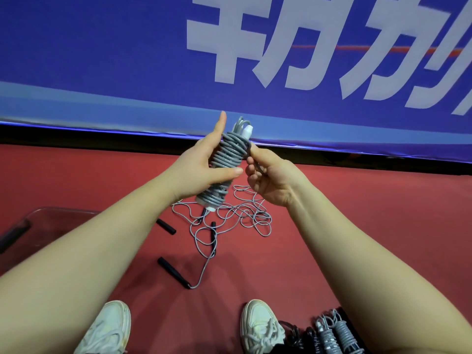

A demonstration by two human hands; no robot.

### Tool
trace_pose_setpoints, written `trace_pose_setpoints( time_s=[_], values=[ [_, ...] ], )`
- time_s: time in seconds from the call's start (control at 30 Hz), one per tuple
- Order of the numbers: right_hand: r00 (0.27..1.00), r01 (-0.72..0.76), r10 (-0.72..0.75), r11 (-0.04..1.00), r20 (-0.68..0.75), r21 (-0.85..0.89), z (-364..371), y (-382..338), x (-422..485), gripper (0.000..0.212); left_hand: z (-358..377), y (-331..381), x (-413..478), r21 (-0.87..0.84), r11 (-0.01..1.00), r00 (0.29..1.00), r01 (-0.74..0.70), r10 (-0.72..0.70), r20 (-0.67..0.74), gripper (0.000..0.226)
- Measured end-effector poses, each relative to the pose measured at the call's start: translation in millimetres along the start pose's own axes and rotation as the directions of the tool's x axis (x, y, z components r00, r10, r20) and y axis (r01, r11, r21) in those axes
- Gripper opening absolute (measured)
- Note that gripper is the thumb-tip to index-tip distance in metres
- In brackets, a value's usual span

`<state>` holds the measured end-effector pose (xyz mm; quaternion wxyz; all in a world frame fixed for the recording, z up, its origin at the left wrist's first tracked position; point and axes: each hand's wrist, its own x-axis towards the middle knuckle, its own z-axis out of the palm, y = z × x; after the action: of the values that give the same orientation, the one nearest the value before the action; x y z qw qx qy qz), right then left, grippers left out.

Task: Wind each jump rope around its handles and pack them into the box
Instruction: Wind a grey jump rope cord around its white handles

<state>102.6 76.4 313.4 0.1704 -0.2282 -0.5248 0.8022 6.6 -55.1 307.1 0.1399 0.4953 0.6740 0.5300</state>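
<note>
Clear box (51, 218) at the floor's left edge, partly behind the left forearm. Left hand (201, 167) grips the wound rope (227, 159), held up and tilted, thumb across the coils, white handle ends showing. Right hand (273, 180) pinches the rope tail beside the upper coils. On the red floor (332, 238) below: loose ropes (240, 213), tangled, with black handles. Wound bundles (332, 333) beside the right shoe (260, 325).

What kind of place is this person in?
Probably a sports hall or gym: a red floor, a big blue banner with white characters behind it, loose jump ropes on the floor and a wound jump rope being held.
</note>
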Motion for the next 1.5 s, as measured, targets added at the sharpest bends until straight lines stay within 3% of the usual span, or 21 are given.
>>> trace_pose_setpoints(
  time_s=[0.1,0.23,0.33,0.43,0.5,0.57,0.6,0.67,0.73,0.83,0.93,1.07,1.2,1.37,1.5],
  values=[
    [0.998,0.052,-0.052,0.998,-0.019,-0.023,2,-3,1,0.019,2,-4,2,0.002,1.0,0.997,0.007,-0.007,-0.082,0.108],
    [0.993,0.098,-0.103,0.991,-0.05,-0.091,1,-3,2,0.022,5,-4,4,-0.259,0.961,0.986,0.102,-0.132,-0.102,0.054],
    [0.983,0.156,-0.174,0.963,-0.06,-0.22,-3,1,3,0.024,4,-3,3,-0.442,0.874,0.971,0.203,-0.238,-0.025,0.039],
    [0.977,0.179,-0.201,0.954,-0.07,-0.242,-5,6,6,0.026,8,-2,4,-0.564,0.786,0.952,0.252,-0.307,-0.003,0.028],
    [0.977,0.18,-0.2,0.957,-0.069,-0.228,-3,10,8,0.027,12,-6,5,-0.576,0.76,0.932,0.301,-0.362,0.01,0.032],
    [0.977,0.193,-0.209,0.955,-0.047,-0.227,0,12,9,0.028,16,-9,6,-0.541,0.774,0.926,0.33,-0.376,0.026,0.051],
    [0.976,0.203,-0.217,0.949,-0.033,-0.24,2,12,9,0.028,18,-11,6,-0.524,0.784,0.926,0.334,-0.376,0.028,0.048],
    [0.977,0.208,-0.214,0.947,0.003,-0.246,7,11,9,0.027,20,-14,8,-0.512,0.799,0.931,0.314,-0.365,0.001,0.018],
    [0.984,0.177,-0.171,0.969,0.047,-0.17,10,7,9,0.027,19,-14,8,-0.488,0.814,0.925,0.315,-0.378,-0.034,0.012],
    [0.996,0.066,-0.076,0.983,0.053,0.169,9,4,10,0.032,18,-15,8,-0.515,0.812,0.927,0.274,-0.366,-0.085,0.021],
    [0.999,-0.005,-0.018,0.862,0.042,0.507,6,5,11,0.023,22,-12,7,-0.503,0.834,0.938,0.224,-0.325,-0.12,0.019],
    [0.992,0.063,-0.125,0.691,0.033,0.721,12,7,12,0.012,26,-12,11,-0.519,0.845,0.947,0.129,-0.26,-0.189,0.024],
    [0.988,0.018,-0.132,0.634,0.084,0.773,19,5,9,0.011,29,-12,13,-0.459,0.888,0.939,0.025,-0.178,-0.294,0.034],
    [0.987,-0.161,0.142,0.82,0.077,0.549,13,-11,8,0.018,25,-22,6,-0.228,0.964,0.942,-0.137,0.055,-0.332,0.048],
    [0.981,-0.172,0.098,0.834,0.166,0.524,1,-27,-4,0.012,25,-19,6,-0.26,0.947,0.956,-0.187,0.114,-0.272,0.046]
  ],
)
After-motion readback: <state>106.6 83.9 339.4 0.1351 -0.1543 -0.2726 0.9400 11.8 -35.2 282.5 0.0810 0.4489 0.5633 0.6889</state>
